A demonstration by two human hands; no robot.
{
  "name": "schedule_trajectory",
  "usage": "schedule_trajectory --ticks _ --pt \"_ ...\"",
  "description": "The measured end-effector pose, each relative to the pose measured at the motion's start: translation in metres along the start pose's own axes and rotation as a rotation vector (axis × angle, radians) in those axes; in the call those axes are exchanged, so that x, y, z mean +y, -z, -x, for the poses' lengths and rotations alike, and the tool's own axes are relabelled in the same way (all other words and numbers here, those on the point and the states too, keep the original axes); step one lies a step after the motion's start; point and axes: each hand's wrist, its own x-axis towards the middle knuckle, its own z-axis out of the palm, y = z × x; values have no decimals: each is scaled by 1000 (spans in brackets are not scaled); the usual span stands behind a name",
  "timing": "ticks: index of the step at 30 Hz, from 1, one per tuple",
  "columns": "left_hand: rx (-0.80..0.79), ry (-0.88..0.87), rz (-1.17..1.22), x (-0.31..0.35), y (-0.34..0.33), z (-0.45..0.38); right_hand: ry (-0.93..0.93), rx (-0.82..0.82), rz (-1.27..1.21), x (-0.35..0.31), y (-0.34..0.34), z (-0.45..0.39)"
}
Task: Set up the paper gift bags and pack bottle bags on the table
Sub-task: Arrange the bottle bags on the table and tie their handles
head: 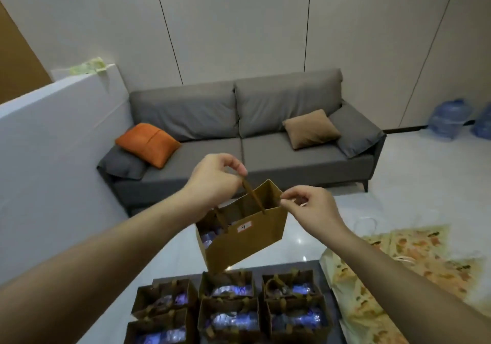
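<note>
Brown paper gift bag (pixel 247 240) hangs in the air above the tabletop (pixel 322 277), tilted, its lower corner just over the back row of packed bags (pixel 228 306). A small white label marked with a figure sits on its near face. Something bluish shows inside at the left end, likely a bottle bag, though it is too blurred to be sure.

Your left hand (pixel 215 179) pinches the top of the handle (pixel 252 195), fingers curled round the strap. Your right hand (pixel 310 205) pinches the bag's upper right rim between thumb and forefinger, the other fingers loosely bent.

Six like bags stand below in three columns, each showing a shiny blue packet. Judging from that, most of the packing looks done.

For this step: level the bag before lowering, since the tilt could tip the contents. Aim for bare tabletop beyond the back row, base flat, not on a neighbour's handles. Keep the rim pinch light so the paper does not crease.

Patterned paper bags (pixel 398 258) lie flat at right; grey sofa (pixel 265 157) stands beyond.
</note>
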Motion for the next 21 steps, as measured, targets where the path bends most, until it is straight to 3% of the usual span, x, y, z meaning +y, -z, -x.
schedule_trajectory --ticks 3,5,7,11,13,18,21 --pt "6 69 -23 -31 -36 -14 -103 151 -128 52 -28 -1" --pt "28 113 -26 -50 -52 -23 -182 166 -127 96 -45 -3" --pt "28 169 -13 -69 -68 -29 -271 27 18 148 -62 -1" --pt "11 276 -9 -99 -96 -32 -384 -506 365 239 -101 16" --pt "26 312 -17 -114 -107 -34 -382 -689 476 269 -122 24" --pt "42 406 7 -151 -127 -31 -316 -859 470 309 -170 20" --pt "54 433 11 -167 -135 -30 -422 -889 409 328 -194 7"
